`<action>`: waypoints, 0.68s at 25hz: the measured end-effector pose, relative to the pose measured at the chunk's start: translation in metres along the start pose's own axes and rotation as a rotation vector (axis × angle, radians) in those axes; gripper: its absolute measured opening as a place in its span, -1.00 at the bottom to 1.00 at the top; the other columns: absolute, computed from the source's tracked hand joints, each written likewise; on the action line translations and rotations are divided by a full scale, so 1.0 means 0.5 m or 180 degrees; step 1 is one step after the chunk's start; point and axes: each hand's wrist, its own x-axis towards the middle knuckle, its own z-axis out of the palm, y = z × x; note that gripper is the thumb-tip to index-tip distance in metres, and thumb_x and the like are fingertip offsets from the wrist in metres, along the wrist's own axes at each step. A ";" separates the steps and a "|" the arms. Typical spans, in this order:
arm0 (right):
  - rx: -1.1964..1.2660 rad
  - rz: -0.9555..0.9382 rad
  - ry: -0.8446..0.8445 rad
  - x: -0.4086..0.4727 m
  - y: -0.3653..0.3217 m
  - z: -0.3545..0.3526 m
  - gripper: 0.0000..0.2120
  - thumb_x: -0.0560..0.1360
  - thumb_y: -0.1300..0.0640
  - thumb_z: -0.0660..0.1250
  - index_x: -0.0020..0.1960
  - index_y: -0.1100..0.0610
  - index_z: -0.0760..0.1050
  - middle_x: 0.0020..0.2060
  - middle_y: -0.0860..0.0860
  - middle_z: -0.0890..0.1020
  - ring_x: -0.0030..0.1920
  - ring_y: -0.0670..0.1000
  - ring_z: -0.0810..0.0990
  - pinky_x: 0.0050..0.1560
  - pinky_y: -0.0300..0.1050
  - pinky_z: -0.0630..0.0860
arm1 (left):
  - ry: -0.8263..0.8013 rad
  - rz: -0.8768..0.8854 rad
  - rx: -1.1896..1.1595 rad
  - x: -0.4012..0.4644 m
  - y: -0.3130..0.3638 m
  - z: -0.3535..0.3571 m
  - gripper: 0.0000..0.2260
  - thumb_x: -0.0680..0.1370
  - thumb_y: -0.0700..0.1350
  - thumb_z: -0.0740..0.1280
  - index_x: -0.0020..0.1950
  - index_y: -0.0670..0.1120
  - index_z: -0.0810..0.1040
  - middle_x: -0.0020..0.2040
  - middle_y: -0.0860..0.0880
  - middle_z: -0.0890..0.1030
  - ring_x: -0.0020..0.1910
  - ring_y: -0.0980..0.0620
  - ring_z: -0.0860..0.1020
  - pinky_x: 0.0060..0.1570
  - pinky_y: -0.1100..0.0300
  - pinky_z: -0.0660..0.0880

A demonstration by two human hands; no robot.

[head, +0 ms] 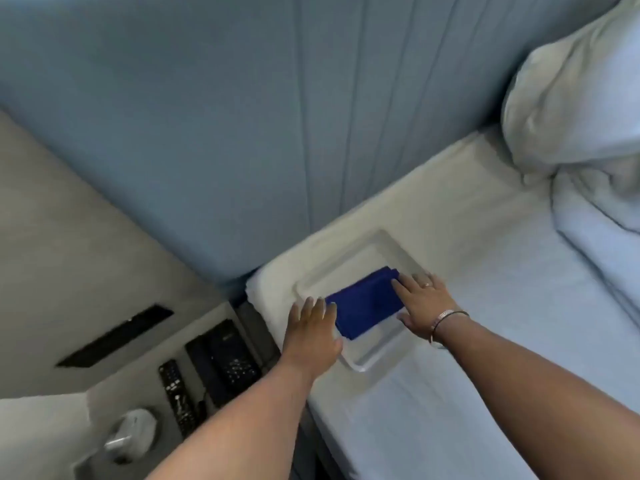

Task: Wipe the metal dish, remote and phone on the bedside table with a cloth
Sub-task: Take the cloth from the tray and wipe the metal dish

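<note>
Metal dish (370, 358), a shallow rectangular tray, lies on the white bed (485, 341) near its corner by the blue padded headboard (242, 133), with a folded blue cloth (367, 306) lying inside it. Beside the bed, the bedside table (207, 327) carries the dark phone (225, 358) and, just left of it, the black remote (176, 396). Both palms are flat with fingers spread and gripping nothing: the left hand (313, 332) rests on the dish's near-left rim touching the cloth's edge, the right hand (424, 304), wearing a ring and bracelet, presses the cloth's right side.
</note>
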 end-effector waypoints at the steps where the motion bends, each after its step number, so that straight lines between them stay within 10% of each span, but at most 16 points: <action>1: 0.0030 -0.0089 -0.0177 0.031 0.010 0.030 -0.34 0.53 -0.12 0.14 0.53 0.06 0.00 0.54 0.05 0.14 0.49 0.15 0.14 0.45 0.14 0.06 | -0.0088 0.0118 0.0045 0.043 0.017 0.025 -0.43 0.59 0.16 0.19 0.54 -0.06 0.20 0.52 -0.12 0.31 0.50 -0.15 0.24 0.46 -0.11 0.16; 7: 0.0098 -0.0440 -0.0407 0.217 0.021 0.130 -0.28 0.52 0.04 0.23 0.54 0.03 -0.09 0.56 0.00 0.04 0.53 0.14 -0.02 0.47 0.14 0.03 | -0.0553 -0.0378 -0.0276 0.252 0.050 0.115 -0.45 0.51 0.16 0.39 0.37 -0.07 0.33 0.28 -0.09 0.46 0.22 -0.12 0.46 0.11 0.00 0.41; 13: -0.0233 -0.0613 -0.0743 0.264 0.020 0.082 -0.49 0.34 -0.13 0.39 0.24 0.02 0.43 0.11 0.05 0.60 0.13 0.14 0.55 0.11 0.02 0.43 | -0.1370 -0.0535 -0.1216 0.272 0.034 0.118 -0.69 0.50 0.02 0.42 0.11 -0.13 0.50 0.06 -0.11 0.61 0.03 -0.11 0.58 -0.09 0.09 0.53; 17: 0.1476 -0.0380 -0.1584 0.208 0.003 0.000 -0.74 0.30 0.00 0.45 -0.08 0.11 0.60 -0.17 0.07 0.69 -0.12 0.11 0.65 -0.09 -0.02 0.56 | -0.1192 -0.0131 -0.2861 0.202 -0.071 0.023 -0.86 0.42 -0.12 0.47 -0.11 -0.10 0.56 -0.16 -0.07 0.62 -0.13 -0.03 0.60 -0.18 0.05 0.58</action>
